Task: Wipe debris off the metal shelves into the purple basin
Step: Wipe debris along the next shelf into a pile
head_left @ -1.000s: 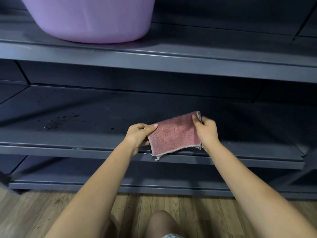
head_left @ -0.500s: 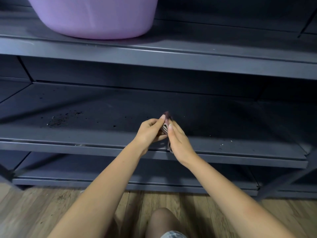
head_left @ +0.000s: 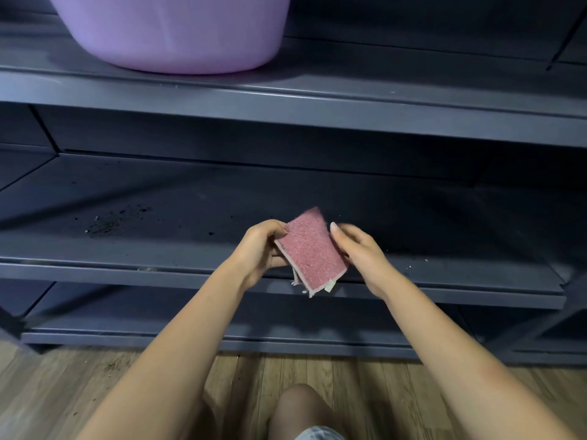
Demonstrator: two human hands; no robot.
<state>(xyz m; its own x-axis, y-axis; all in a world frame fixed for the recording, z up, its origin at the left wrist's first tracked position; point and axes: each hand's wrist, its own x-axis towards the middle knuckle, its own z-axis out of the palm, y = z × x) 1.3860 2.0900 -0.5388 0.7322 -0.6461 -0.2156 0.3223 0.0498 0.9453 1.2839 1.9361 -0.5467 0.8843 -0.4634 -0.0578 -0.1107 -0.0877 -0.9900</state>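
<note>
A pink cloth (head_left: 309,252), folded in half, is held in front of the middle shelf (head_left: 190,249). My left hand (head_left: 260,246) grips its left edge. My right hand (head_left: 359,249) is at its right edge, fingers partly apart and blurred; whether it grips the cloth is unclear. Dark debris (head_left: 111,222) lies on the left part of the middle shelf, and a few pale specks (head_left: 409,265) lie near its right front. The purple basin (head_left: 171,30) stands on the upper shelf (head_left: 349,103), above and left of my hands.
A lower shelf (head_left: 158,325) runs just above the wooden floor (head_left: 63,392). My knee (head_left: 301,404) is at the bottom centre. A dark shelf upright (head_left: 571,312) stands at the right.
The cloth was spread flat between both hands, then pressed together in a fold. Now it shows folded in half, and my right hand has drawn a little to the right.
</note>
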